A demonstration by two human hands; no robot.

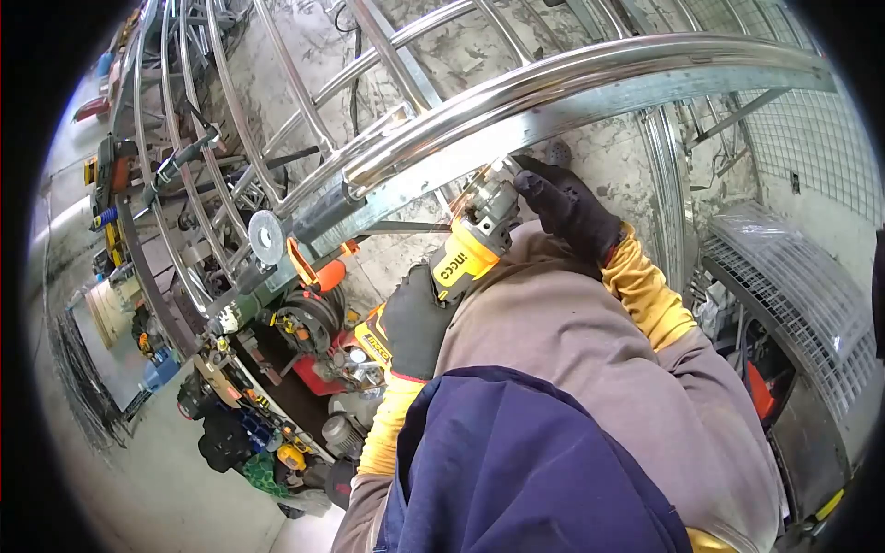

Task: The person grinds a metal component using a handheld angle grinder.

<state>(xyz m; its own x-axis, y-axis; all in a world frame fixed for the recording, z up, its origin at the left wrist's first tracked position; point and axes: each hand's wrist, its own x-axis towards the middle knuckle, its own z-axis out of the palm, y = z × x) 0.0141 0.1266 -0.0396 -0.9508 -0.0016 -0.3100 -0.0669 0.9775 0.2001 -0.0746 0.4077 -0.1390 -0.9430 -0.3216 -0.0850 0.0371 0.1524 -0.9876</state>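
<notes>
My left hand point(417, 324), in a dark glove, is wrapped round the body of a yellow and grey angle grinder point(467, 255). The grinder's metal head points up to a flat steel bar point(544, 120) running under a shiny tube rail point(572, 69). A bright glare and an orange streak show where head and bar meet. My right hand point(573, 205), gloved too, is closed beside the grinder's head. What its fingers grip is hidden; it may be a side handle.
Left of the rail are a round grey disc point(266, 238), a green tool body point(232, 313) and an orange handle point(324, 274). Several tools crowd the floor at lower left, near a motor point(343, 433). Wire mesh panels point(793, 276) lean at right. Curved metal tubes point(235, 120) rise at upper left.
</notes>
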